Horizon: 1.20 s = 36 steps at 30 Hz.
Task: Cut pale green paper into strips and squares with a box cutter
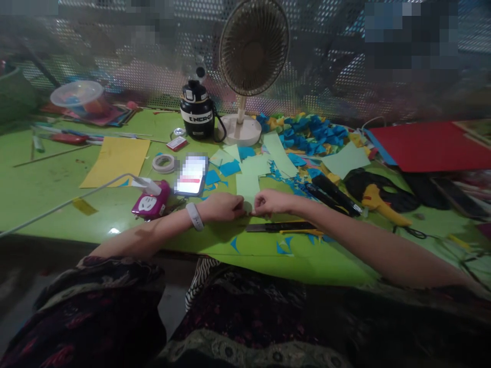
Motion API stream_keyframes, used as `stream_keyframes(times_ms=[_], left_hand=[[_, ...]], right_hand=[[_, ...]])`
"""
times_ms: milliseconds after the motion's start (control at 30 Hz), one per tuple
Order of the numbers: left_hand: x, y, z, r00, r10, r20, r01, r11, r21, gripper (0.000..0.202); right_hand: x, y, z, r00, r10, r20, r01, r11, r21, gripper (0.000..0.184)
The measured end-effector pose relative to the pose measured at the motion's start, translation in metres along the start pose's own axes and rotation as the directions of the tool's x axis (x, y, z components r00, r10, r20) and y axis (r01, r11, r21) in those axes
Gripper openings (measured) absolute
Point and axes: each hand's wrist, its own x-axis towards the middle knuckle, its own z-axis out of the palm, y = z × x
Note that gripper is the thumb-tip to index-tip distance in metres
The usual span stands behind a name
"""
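Observation:
A pale green paper strip (247, 185) lies between my two hands, its near end at my fingertips. My left hand (227, 206) is closed in a pinch at the left of that end. From the other side my right hand (271, 202) pinches at the same end, thumb and finger pressed together. The fingers partly hide the paper's edge. Just below the hands rests a craft knife or scissors-like dark blade (264, 227), with a yellow-handled tool (301, 232) against it. Small blue scraps (284, 246) are scattered near the table's front edge.
Behind the hands are a phone (191, 176), a tape roll (163, 163), a purple power adapter (151, 200), a black bottle (197, 115) and a fan (253, 48). Blue and yellow paper pieces (314, 133) heap at the back. A yellow glue gun (383, 205) lies right.

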Motion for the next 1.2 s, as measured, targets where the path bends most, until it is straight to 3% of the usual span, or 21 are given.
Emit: stream_keyframes(times_ms=[167, 333, 433, 533, 633, 767, 867, 1033, 1100, 1200], left_hand=[[0.000, 0.000, 0.001, 1.000, -0.007, -0.001, 0.007, 0.999, 0.035, 0.035], [-0.001, 0.001, 0.002, 1.000, -0.011, -0.025, 0.011, 1.000, 0.026, 0.034], [0.000, 0.001, 0.003, 0.998, -0.010, -0.065, 0.011, 1.000, 0.018, 0.033], [0.002, -0.001, 0.002, 0.991, -0.017, -0.131, 0.018, 1.000, 0.006, 0.028], [0.006, -0.004, 0.001, 0.988, -0.040, -0.152, 0.036, 0.999, -0.030, 0.025], [0.012, -0.003, 0.003, 0.980, -0.112, -0.166, 0.092, 0.988, -0.124, 0.034], [0.017, -0.001, 0.005, 0.969, -0.177, -0.174, 0.152, 0.978, -0.145, 0.046], [0.024, -0.003, 0.004, 0.974, -0.187, -0.126, 0.170, 0.976, -0.136, 0.044], [0.023, -0.004, 0.004, 0.975, -0.182, -0.124, 0.165, 0.977, -0.138, 0.042], [0.018, -0.002, 0.006, 0.974, -0.170, -0.152, 0.146, 0.976, -0.160, 0.037]], right_hand=[[-0.007, 0.021, -0.011, 0.999, 0.048, 0.012, -0.047, 0.998, -0.045, 0.043], [-0.021, 0.035, -0.023, 0.997, 0.063, -0.035, -0.065, 0.996, -0.056, 0.045], [-0.024, 0.033, -0.020, 0.994, 0.008, -0.110, -0.008, 1.000, 0.000, 0.047], [-0.018, 0.028, -0.012, 0.987, -0.002, -0.163, -0.009, 0.998, -0.065, 0.050], [-0.010, 0.025, -0.008, 0.992, 0.007, -0.127, -0.029, 0.985, -0.169, 0.054], [-0.004, 0.022, -0.009, 0.998, 0.033, -0.062, -0.042, 0.988, -0.151, 0.059], [-0.003, 0.019, -0.011, 0.994, 0.064, -0.089, -0.077, 0.985, -0.157, 0.061], [-0.002, 0.014, -0.009, 0.991, 0.057, -0.124, -0.080, 0.979, -0.188, 0.060], [-0.003, 0.014, -0.007, 0.962, 0.002, -0.274, -0.078, 0.961, -0.265, 0.053], [-0.003, 0.020, -0.003, 0.825, -0.286, -0.488, 0.050, 0.896, -0.441, 0.035]])
